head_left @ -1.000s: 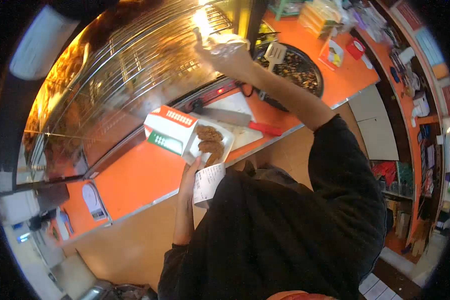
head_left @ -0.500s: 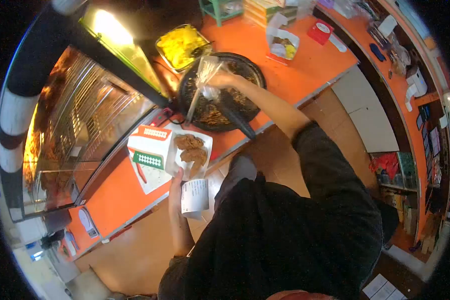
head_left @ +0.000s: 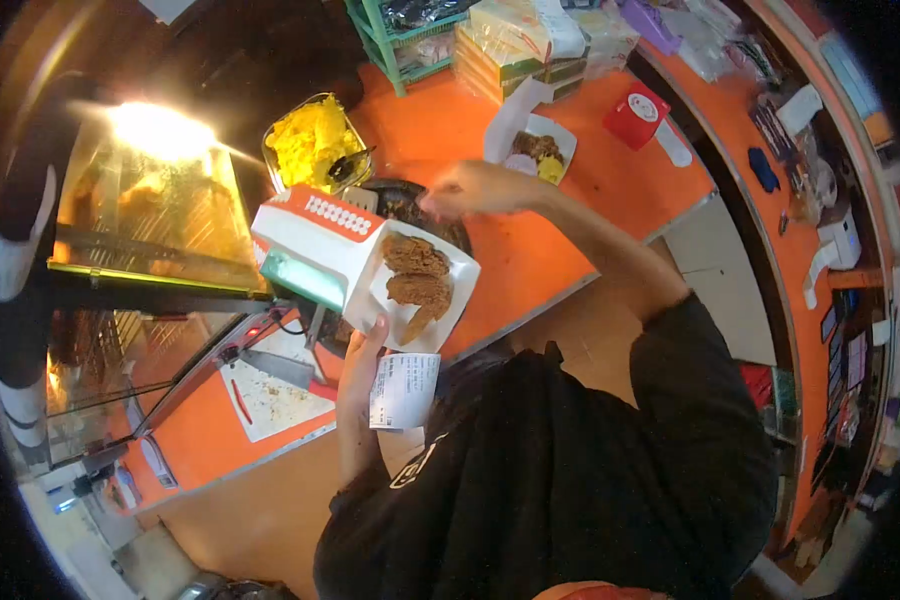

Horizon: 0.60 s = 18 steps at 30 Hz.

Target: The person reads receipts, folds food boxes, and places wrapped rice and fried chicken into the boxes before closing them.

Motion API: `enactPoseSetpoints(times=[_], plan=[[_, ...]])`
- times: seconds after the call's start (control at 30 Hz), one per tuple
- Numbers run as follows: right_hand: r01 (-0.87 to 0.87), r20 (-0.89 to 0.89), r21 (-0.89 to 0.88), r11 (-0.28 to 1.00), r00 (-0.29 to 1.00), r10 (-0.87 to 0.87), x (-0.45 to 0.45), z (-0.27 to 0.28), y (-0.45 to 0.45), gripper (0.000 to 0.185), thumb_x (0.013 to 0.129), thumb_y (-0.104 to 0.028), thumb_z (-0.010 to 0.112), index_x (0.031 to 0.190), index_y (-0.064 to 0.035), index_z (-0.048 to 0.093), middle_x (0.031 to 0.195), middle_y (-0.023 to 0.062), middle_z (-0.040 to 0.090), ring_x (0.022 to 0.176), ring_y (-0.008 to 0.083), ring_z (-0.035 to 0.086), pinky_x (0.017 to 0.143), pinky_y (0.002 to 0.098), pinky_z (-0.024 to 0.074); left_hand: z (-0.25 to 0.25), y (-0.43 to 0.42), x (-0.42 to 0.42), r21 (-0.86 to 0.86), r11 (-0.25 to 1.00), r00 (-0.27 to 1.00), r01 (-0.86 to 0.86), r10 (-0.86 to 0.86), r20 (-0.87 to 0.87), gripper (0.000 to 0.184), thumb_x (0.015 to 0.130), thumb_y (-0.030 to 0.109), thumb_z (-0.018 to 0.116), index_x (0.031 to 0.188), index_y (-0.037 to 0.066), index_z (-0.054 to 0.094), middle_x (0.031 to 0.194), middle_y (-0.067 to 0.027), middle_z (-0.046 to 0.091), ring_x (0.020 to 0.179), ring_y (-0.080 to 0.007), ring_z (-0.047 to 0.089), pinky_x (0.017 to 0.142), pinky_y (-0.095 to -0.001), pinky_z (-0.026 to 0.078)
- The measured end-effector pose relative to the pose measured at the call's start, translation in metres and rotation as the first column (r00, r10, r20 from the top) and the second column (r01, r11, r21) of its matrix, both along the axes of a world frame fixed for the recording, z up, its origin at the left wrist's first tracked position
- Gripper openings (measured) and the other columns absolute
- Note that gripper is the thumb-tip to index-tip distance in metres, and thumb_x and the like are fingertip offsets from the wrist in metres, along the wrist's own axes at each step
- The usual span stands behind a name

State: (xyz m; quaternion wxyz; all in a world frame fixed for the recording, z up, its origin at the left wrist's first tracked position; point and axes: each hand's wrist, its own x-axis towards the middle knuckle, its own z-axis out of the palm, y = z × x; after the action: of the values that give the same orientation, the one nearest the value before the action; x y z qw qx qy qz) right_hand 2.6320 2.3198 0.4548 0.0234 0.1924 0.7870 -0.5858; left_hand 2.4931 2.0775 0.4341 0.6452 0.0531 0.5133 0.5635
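Observation:
An open white, orange and green box (head_left: pixel 315 245) with brown fried pieces (head_left: pixel 416 275) inside is gripped at its lower edge by my left hand (head_left: pixel 362 372). A printed paper slip (head_left: pixel 404 390) hangs beside that hand, under the box. My right hand (head_left: pixel 475 190) is above the dark round pan (head_left: pixel 445 215), its fingers curled together; anything between them is too small to make out. The box covers much of the pan. Just behind the box, a tray of yellow food (head_left: pixel 313 140) has a dark-handled utensil (head_left: pixel 350 165) in it.
Another open box (head_left: pixel 560 135) with food stands beyond my right hand. A red container (head_left: pixel 636 114), stacked boxes (head_left: pixel 500 50) and a green rack (head_left: pixel 382 50) are farther back. At the left are a lit glass cabinet (head_left: pixel 150 225), a knife (head_left: pixel 278 368) and a white board (head_left: pixel 270 405).
Over the last second, my right hand moved from the lit cabinet to above the pan; the clear plastic seen at it no longer shows. The view shifted, and the held box now covers much of the pan.

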Motion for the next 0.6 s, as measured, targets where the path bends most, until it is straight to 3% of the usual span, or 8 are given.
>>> enactPoseSetpoints(times=[0.1,0.17,0.27,0.33,0.37,0.47,0.53,0.6], plan=[[0.027,0.036,-0.149,0.988,0.999,-0.022,0.081,-0.044,-0.008,0.056,0.079,-0.037,0.055,0.120,-0.0010,0.041,0.107,0.0108,0.052,0.086,0.0153,0.054,0.073,0.0279,0.0444,-0.017,0.047,0.026,0.061,0.962,0.957,0.267,-0.258,-0.133,0.036,0.084,0.026,0.051,0.111,0.003,0.044,0.100,-0.0077,0.055,0.081,-0.0114,0.056,0.064,-0.0233,0.046],[0.286,-0.207,-0.285,0.915,0.913,-0.350,0.123,-0.038,-0.017,0.061,0.080,-0.037,0.055,0.125,-0.0004,0.033,0.114,0.0091,0.046,0.092,0.0158,0.050,0.077,0.0276,0.0423,-0.029,0.091,0.063,0.170,0.888,0.896,0.428,-0.392,-0.209,0.040,0.085,0.027,0.050,0.115,0.003,0.040,0.100,-0.0062,0.054,0.085,-0.0086,0.052,0.069,-0.0221,0.044],[0.527,0.076,-0.582,0.620,0.794,-0.603,0.203,-0.081,0.006,0.056,0.082,-0.034,0.053,0.122,0.0011,0.036,0.112,0.0065,0.047,0.098,0.0162,0.047,0.082,0.0278,0.0396,-0.036,0.141,0.101,0.156,0.781,0.790,0.605,-0.565,-0.238,0.045,0.085,0.028,0.050,0.119,0.003,0.034,0.091,-0.0031,0.053,0.077,-0.0062,0.049,0.066,-0.0212,0.042],[0.690,0.193,-0.602,0.401,0.613,-0.766,0.261,-0.119,0.021,0.052,0.082,-0.036,0.052,0.118,-0.0011,0.040,0.107,0.0066,0.049,0.096,0.0157,0.049,0.079,0.0280,0.0417,-0.034,0.165,0.110,0.147,0.768,0.779,0.623,-0.591,-0.210,0.045,0.083,0.022,0.055,0.118,0.005,0.033,0.084,-0.0025,0.051,0.069,-0.0063,0.048,0.060,-0.0208,0.042],[0.767,0.213,-0.572,0.293,0.483,-0.849,0.282,-0.135,0.028,0.050,0.081,-0.039,0.053,0.114,-0.0034,0.044,0.102,0.0071,0.052,0.092,0.0145,0.052,0.076,0.0276,0.0440,-0.018,0.178,0.117,0.231,0.841,0.863,0.490,-0.431,-0.263,0.044,0.081,0.018,0.057,0.116,0.005,0.034,0.081,-0.0020,0.050,0.065,-0.0064,0.048,0.057,-0.0204,0.041],[0.801,0.338,-0.546,0.244,0.477,-0.812,0.323,-0.157,0.071,0.057,0.080,-0.046,0.050,0.116,-0.0026,0.042,0.101,0.0077,0.053,0.090,0.0176,0.054,0.075,0.0305,0.0446,0.020,0.207,0.134,0.395,0.892,0.952,0.218,-0.105,-0.288,0.043,0.078,0.010,0.060,0.113,0.006,0.036,0.074,-0.0005,0.049,0.061,-0.0063,0.048,0.054,-0.0195,0.040],[0.893,0.215,-0.151,0.424,0.448,-0.868,0.351,-0.219,0.109,0.071,0.079,-0.051,0.047,0.123,0.0020,0.032,0.116,0.0123,0.046,0.105,0.0256,0.047,0.083,0.0385,0.0401,0.044,0.225,0.151,0.496,0.862,0.958,0.107,0.045,-0.285,0.043,0.076,0.007,0.061,0.112,0.006,0.037,0.071,0.0005,0.048,0.060,-0.0060,0.048,0.053,-0.0190,0.040],[0.717,0.243,0.191,0.671,0.627,-0.740,0.355,-0.198,0.144,0.072,0.077,-0.058,0.044,0.117,0.0025,0.040,0.109,0.0127,0.051,0.096,0.0283,0.052,0.079,0.0452,0.0415,0.062,0.245,0.181,0.626,0.771,0.863,-0.119,0.392,-0.319,0.040,0.076,0.007,0.061,0.110,0.004,0.039,0.066,0.0012,0.047,0.060,-0.0051,0.043,0.054,-0.0166,0.034]])
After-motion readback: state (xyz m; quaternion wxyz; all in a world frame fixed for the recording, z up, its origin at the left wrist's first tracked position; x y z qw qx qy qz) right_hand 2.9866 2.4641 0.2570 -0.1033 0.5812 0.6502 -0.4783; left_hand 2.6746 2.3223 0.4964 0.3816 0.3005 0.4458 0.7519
